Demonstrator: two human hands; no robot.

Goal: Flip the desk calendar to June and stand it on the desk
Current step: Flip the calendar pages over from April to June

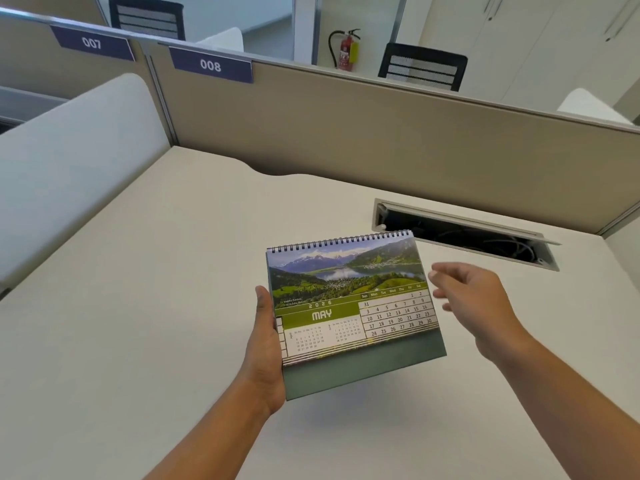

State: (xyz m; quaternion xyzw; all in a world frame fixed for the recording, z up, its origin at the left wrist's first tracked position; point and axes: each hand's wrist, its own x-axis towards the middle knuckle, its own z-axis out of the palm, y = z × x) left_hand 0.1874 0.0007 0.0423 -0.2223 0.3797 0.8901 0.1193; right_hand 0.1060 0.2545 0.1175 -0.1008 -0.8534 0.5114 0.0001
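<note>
Seen from the head camera, the spiral-bound desk calendar with a green base is held up over the pale cream desk top, tilted so its front page faces the camera. That page reads MAY 2026, with a photo of a lake among green hills and snowy mountains above the date grid. The black wire binding runs along its top edge.

The left hand grips the calendar's left edge, thumb lying along the front margin and the other fingers hidden behind the card. The right hand is off the calendar, just beside its right edge, with the fingers loosely spread and slightly blurred; it holds nothing.

Behind the calendar, near the desk's back right, a rectangular cable hatch stands open, dark inside with cables visible. A beige partition panel lines the back of the desk and carries blue number plates reading 007 and 008. Beyond it stand a red fire extinguisher and black mesh-backed chairs.
</note>
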